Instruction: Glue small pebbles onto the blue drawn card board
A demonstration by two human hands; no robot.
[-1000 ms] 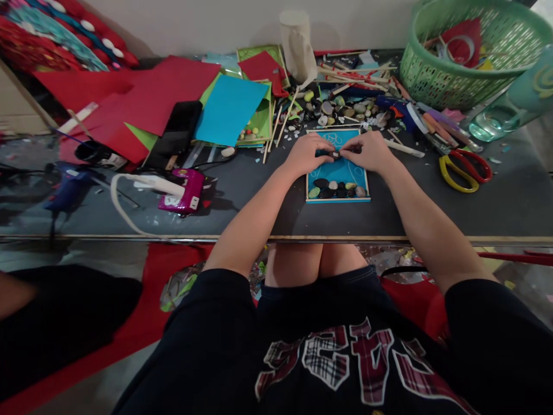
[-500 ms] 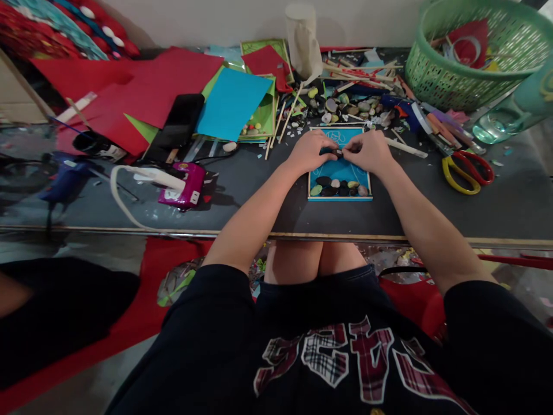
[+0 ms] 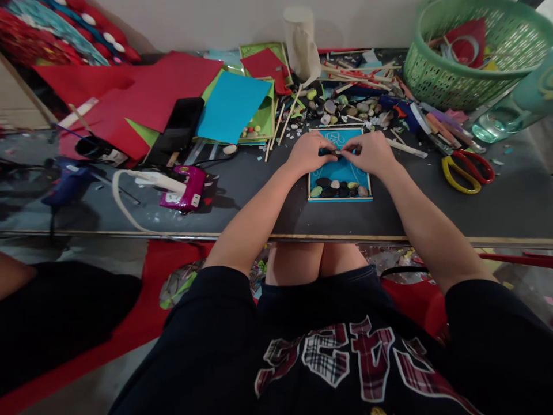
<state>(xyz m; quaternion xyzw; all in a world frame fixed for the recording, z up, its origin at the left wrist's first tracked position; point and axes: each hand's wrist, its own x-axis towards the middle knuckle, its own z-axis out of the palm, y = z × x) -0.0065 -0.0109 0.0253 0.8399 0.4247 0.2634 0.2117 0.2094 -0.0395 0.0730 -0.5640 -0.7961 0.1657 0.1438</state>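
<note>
A small blue card (image 3: 341, 170) with a drawn outline lies on the dark table in front of me, with a row of small stones (image 3: 339, 189) along its near edge. My left hand (image 3: 307, 152) and my right hand (image 3: 369, 151) meet over the card's middle. Both are pinched on a small dark piece (image 3: 329, 152) held between their fingertips; I cannot make out what it is.
Loose pebbles (image 3: 345, 108) and wooden sticks lie behind the card. Yellow-and-red scissors (image 3: 467, 169) are at the right, with a green basket (image 3: 470, 52) behind. Blue paper (image 3: 231, 105), red sheets, a black phone (image 3: 177, 129), a pink device (image 3: 184, 187) and a blue glue gun (image 3: 67, 178) fill the left.
Both hands stay pinched together over the card. The view has shifted slightly; nothing else moved.
</note>
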